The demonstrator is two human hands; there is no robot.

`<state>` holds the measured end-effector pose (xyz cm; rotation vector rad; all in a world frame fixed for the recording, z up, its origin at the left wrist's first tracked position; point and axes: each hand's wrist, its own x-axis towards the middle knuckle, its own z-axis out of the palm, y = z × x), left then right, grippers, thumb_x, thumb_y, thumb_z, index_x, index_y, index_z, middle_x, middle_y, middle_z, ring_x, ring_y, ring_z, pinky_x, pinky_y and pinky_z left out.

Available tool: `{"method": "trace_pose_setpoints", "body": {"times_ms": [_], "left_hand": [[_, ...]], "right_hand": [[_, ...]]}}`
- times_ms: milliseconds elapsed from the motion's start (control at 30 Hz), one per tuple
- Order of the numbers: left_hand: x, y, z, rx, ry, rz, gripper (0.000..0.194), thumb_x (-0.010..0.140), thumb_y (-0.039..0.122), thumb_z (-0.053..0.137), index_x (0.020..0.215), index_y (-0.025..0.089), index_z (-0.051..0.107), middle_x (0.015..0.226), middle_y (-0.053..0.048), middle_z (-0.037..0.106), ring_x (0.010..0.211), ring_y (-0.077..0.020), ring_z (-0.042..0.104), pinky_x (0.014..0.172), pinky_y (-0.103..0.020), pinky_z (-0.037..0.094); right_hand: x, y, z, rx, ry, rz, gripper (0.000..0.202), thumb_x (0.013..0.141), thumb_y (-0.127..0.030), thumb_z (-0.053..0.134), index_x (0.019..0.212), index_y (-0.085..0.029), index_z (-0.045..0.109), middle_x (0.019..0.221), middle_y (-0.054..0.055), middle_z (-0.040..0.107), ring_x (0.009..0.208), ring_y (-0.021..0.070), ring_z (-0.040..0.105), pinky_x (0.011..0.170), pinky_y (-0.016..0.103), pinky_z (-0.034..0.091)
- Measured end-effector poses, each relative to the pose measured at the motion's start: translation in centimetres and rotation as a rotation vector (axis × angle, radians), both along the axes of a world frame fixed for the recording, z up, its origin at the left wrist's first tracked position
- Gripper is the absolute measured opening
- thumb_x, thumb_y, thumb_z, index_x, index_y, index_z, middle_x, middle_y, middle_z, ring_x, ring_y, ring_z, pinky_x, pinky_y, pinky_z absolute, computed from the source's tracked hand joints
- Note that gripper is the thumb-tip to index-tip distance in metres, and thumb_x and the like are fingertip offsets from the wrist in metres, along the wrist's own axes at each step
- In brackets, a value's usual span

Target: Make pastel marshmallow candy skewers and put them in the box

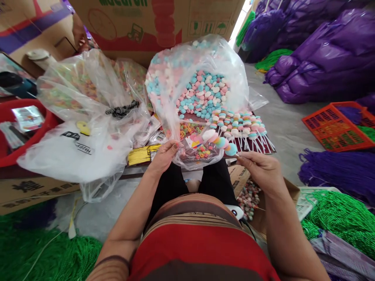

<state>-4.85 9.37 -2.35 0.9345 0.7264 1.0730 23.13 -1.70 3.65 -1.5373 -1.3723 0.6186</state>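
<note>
My right hand (259, 168) pinches the stick of a candy skewer (222, 143) of pink, white, yellow and blue pieces, which points up and left over a clear bag of ring candies (202, 152). At the left edge of that bag, my left hand (164, 156) has thumb and fingers closed on the plastic. Behind them a large open bag of pink, blue and white candies (202, 93) lies on the table. Finished-looking candy skewers (237, 125) are stacked to its right, with their white sticks towards me.
Yellow twist ties (138, 155) and a white plastic bag (84, 148) lie on the left, near a red basin (49, 121). A cardboard box (164, 23) stands behind. An orange crate (331, 128) and purple bundles (331, 58) are on the floor at right.
</note>
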Motion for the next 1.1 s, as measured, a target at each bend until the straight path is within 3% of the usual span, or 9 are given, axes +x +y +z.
{"method": "trace_pose_setpoints", "body": {"times_ms": [200,367,533,667,933,1100], "left_hand": [[-1.2,0.7,-0.6,0.127,0.153,-0.075,0.046,0.073,0.064,0.081,0.082,0.020,0.071,0.075,0.000,0.069,0.070,-0.0138,0.062,0.071,-0.028,0.051],[-2.3,1.3,-1.5,0.254,0.258,-0.114,0.038,0.083,0.057,0.076,0.087,0.019,0.075,0.079,-0.002,0.073,0.075,-0.0135,0.062,0.077,-0.027,0.048],[-2.4,1.3,-1.7,0.278,0.283,-0.154,0.040,0.087,0.059,0.070,0.090,0.020,0.077,0.082,-0.001,0.073,0.078,-0.0149,0.064,0.080,-0.028,0.050],[-2.2,1.3,-1.8,0.284,0.278,-0.120,0.041,0.085,0.060,0.072,0.091,0.020,0.076,0.081,-0.001,0.072,0.078,-0.0153,0.065,0.080,-0.029,0.052],[-2.3,1.0,-0.5,0.346,0.384,-0.156,0.044,0.084,0.062,0.071,0.089,0.018,0.077,0.082,-0.001,0.071,0.078,-0.0140,0.062,0.078,-0.026,0.049],[-2.3,0.5,1.1,0.386,0.446,-0.222,0.044,0.086,0.062,0.069,0.090,0.019,0.076,0.084,-0.001,0.071,0.077,-0.0131,0.062,0.076,-0.025,0.049]], "right_hand": [[1.8,-0.4,0.9,0.070,-0.251,0.037,0.011,0.088,-0.033,0.072,0.088,-0.032,0.083,0.085,0.001,0.082,0.075,0.0212,0.076,0.073,0.035,0.062],[3.2,-0.5,1.0,0.078,-0.280,0.048,0.011,0.089,-0.035,0.072,0.091,-0.032,0.083,0.086,0.003,0.082,0.075,0.0213,0.076,0.069,0.034,0.060],[3.4,-0.5,1.2,0.092,-0.346,0.076,0.014,0.091,-0.032,0.071,0.090,-0.026,0.082,0.084,0.002,0.081,0.073,0.0189,0.075,0.069,0.032,0.060],[3.4,-0.5,1.4,0.147,-0.396,0.101,0.011,0.091,-0.029,0.071,0.090,-0.028,0.082,0.081,0.000,0.080,0.070,0.0172,0.074,0.067,0.030,0.059],[3.7,-0.3,1.1,0.176,-0.441,0.073,0.012,0.092,-0.032,0.071,0.090,-0.028,0.082,0.085,0.003,0.080,0.077,0.0195,0.074,0.076,0.035,0.059],[3.8,0.0,0.7,0.160,-0.379,-0.005,0.009,0.088,-0.031,0.075,0.084,-0.026,0.082,0.084,0.004,0.078,0.076,0.0163,0.073,0.073,0.031,0.059]]}}
